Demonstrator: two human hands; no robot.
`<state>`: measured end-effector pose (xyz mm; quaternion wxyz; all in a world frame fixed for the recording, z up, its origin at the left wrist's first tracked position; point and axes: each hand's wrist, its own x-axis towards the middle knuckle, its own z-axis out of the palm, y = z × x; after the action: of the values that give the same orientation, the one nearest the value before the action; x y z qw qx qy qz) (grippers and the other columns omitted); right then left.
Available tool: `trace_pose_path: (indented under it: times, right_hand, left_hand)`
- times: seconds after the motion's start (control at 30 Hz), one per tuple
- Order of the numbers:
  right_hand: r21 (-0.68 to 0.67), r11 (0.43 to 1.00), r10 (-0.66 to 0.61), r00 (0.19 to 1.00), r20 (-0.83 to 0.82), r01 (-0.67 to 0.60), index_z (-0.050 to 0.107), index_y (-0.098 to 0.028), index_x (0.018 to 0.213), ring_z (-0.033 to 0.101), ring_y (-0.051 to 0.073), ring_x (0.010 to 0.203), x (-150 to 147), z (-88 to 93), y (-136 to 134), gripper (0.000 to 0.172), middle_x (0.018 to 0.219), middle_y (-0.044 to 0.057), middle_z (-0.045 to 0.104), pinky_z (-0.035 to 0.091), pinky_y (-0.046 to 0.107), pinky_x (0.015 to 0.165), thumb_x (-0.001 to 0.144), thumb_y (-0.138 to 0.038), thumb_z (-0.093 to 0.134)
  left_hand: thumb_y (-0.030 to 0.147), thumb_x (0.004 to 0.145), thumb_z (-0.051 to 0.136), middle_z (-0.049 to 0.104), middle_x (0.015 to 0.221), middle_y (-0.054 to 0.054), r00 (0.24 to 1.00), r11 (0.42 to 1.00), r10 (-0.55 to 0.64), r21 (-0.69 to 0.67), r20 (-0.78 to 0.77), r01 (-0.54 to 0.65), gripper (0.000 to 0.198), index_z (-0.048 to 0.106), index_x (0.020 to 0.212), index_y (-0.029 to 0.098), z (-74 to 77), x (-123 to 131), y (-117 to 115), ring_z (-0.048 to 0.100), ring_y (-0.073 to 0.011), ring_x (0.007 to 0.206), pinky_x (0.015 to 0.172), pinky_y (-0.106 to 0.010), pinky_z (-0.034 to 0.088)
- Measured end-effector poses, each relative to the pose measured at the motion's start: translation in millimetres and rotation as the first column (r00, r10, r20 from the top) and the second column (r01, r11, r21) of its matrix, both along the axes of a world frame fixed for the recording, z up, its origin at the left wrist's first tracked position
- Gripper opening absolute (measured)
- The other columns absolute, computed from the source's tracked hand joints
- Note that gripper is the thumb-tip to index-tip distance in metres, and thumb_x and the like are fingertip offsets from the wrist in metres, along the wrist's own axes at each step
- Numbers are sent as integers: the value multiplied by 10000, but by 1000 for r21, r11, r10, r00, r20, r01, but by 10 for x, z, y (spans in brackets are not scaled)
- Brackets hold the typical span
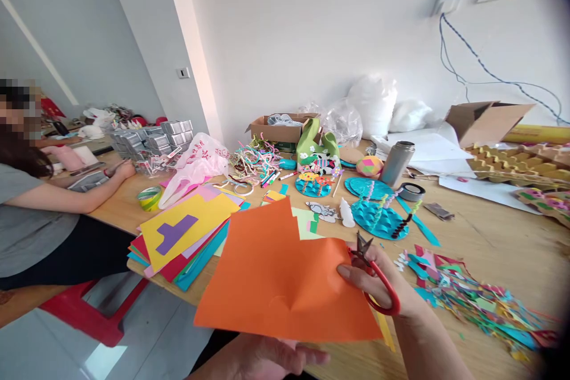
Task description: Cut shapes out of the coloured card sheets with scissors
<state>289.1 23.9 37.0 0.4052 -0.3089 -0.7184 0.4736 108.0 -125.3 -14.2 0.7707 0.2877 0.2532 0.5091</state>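
A large orange paper sheet point(276, 279) is held up over the near edge of the wooden table point(490, 243). My right hand point(378, 285) pinches its right edge with thumb and fingers while also gripping red-handled scissors point(376, 276), their short blades pointing up. My left hand point(262, 359) is under the sheet's lower edge, mostly hidden by it, its fingers curled and pointing right.
A stack of coloured paper point(187, 237) lies left of the sheet. Paper scraps point(472, 300) pile up at right. Teal craft discs point(378, 219), a steel flask point(397, 163), tape rolls and cardboard boxes point(278, 129) lie beyond. Another person sits at far left on a red stool point(89, 314).
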Motion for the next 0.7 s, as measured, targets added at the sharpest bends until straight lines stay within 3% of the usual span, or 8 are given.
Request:
trace_pose_path:
  times: [0.07,0.13,0.23,0.3,0.4,0.5,0.6,0.7]
  right_hand:
    - [-41,986,164,985,62,-161,514,-189,565,383,102,474,30,10,48,343,518,-36,455,340,210,441,737,-395,727]
    - [-49,981,193,979,66,-190,531,-187,610,379,102,494,28,39,83,298,546,-36,460,345,208,460,764,-365,712]
    - [-3,992,125,992,35,-125,487,-192,582,332,91,484,-3,78,88,334,526,-53,403,330,204,456,735,-339,746]
    - [37,996,80,997,13,-80,439,-195,541,314,87,478,-19,83,73,391,518,-55,380,322,204,449,719,-329,760]
    - [68,998,10,1000,-20,-9,393,-202,511,299,84,465,-25,71,60,440,503,-57,358,306,207,436,705,-325,768]
    - [26,997,-70,997,-38,71,415,-207,519,295,86,450,-34,56,78,418,486,-59,351,288,210,426,697,-357,762]
    - [-48,990,-135,990,-32,133,461,-209,534,332,99,453,-62,27,119,393,491,-48,390,297,218,427,686,-428,749]
    - [-102,981,-174,983,-55,168,517,-203,571,373,114,470,-90,-21,153,371,512,-35,436,309,229,442,717,-485,708]
  left_hand:
    - [249,381,957,497,1426,-105,997,999,5,51,-72,-1,961,583,1263,324,-13,-30,-7,446,-331,1305,984,-445,417]
    - [379,374,952,493,1425,-134,988,994,73,95,-136,-61,1014,556,1304,297,-10,-65,34,437,-348,1310,1006,-472,401]
    - [674,673,683,565,1354,-149,939,956,260,198,-224,-217,749,584,1281,249,47,-111,183,452,-339,1314,1049,-541,372]
    - [744,800,426,597,1322,-132,881,920,364,262,-301,-290,688,608,1245,251,95,-144,305,454,-311,1323,1038,-556,394]
    - [720,803,448,601,1335,-101,820,882,448,326,-356,-340,640,609,1237,279,125,-233,445,459,-300,1327,1022,-552,425]
    - [781,766,423,611,1329,-111,809,850,486,395,-330,-349,737,583,1268,265,129,-371,505,473,-310,1318,1016,-546,442]
    - [683,894,257,584,1366,-121,800,827,550,294,-240,-480,674,533,1323,241,171,-498,527,489,-289,1312,1002,-507,470]
    - [537,935,384,553,1410,-95,736,766,642,217,-214,-605,533,459,1387,265,237,-554,558,512,-272,1294,997,-465,484]
